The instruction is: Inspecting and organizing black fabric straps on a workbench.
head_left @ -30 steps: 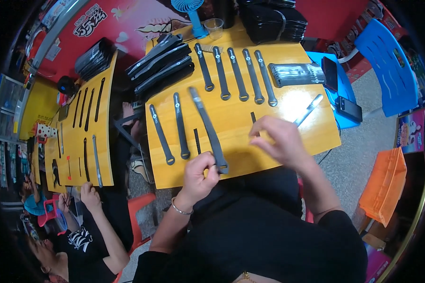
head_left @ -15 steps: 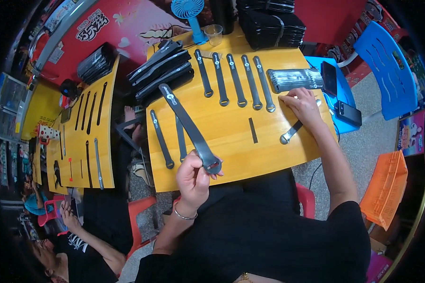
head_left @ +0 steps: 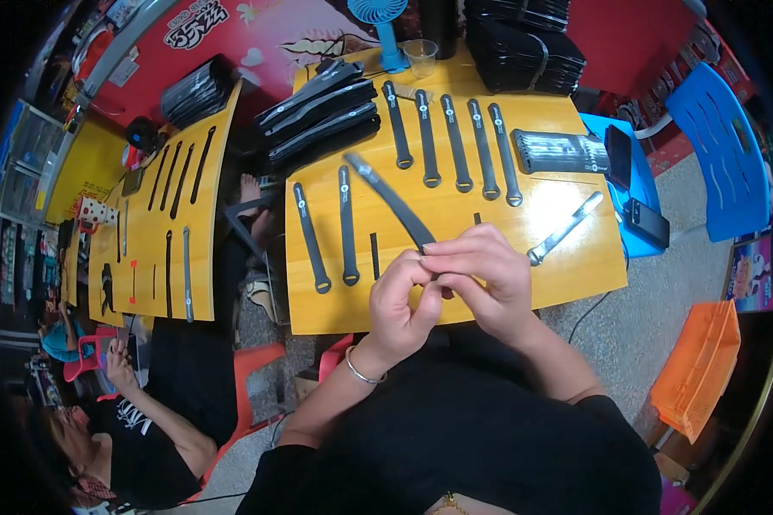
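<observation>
A black strap (head_left: 392, 203) slants up and away from my hands over the near part of the yellow table (head_left: 524, 296). Its near end is hidden behind my fingers. My left hand (head_left: 401, 306) pinches that end, with a bangle on the wrist. Pressed close against it, my right hand (head_left: 488, 279) also has its fingertips closed on the strap. Whether a small piece lies between the fingertips cannot be made out. Two similar straps lie left of my hands, by a short dark strip (head_left: 374, 256). Another strap (head_left: 567, 227), shiny with glare, lies to the right.
Beyond my hands several straps (head_left: 453, 142) lie in a row. Stacked black bundles (head_left: 322, 112), a blue fan (head_left: 386, 39), a clear cup (head_left: 421, 58) and a plastic-wrapped pack (head_left: 561, 152) stand around them. A co-worker's hand (head_left: 120, 367) is near the left table (head_left: 199, 275).
My right hand has left the table's right side and joined my left at the strap's near end. The view has shifted, so the table sits slightly further right and higher.
</observation>
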The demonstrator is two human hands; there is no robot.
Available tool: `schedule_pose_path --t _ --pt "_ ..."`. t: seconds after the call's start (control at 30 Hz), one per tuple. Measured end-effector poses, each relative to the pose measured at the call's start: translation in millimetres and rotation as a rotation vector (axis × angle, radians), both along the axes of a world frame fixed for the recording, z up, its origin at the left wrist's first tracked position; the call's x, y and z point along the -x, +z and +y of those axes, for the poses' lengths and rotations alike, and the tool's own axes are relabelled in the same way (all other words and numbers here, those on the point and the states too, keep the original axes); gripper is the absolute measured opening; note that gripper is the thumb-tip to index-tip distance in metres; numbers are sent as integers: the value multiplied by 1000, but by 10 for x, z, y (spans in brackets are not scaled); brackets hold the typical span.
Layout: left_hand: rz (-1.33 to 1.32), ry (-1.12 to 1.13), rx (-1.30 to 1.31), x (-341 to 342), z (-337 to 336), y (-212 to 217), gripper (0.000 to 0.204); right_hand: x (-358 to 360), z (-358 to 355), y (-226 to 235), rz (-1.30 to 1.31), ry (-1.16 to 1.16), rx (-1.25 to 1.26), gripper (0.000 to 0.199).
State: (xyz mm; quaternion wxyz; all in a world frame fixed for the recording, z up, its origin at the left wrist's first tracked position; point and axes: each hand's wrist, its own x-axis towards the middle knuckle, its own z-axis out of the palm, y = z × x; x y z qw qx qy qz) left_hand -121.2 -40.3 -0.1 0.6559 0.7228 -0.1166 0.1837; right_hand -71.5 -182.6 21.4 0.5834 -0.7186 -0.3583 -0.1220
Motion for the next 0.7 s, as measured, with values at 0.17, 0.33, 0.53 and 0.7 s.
schedule_pose_path --t 0.17,0.33,0.53,0.7 --pt "-66 -100 -155 57 91 39 6 -34 -96 70 472 -3 -194 12" --pt "229 -241 89 126 145 -131 21 24 -119 154 167 -31 83 11" --pt "340 -260 355 240 19 -107 67 223 34 32 -325 -130 115 19" --pt "273 -335 287 207 21 -23 46 307 -65 104 -16 -66 53 19"
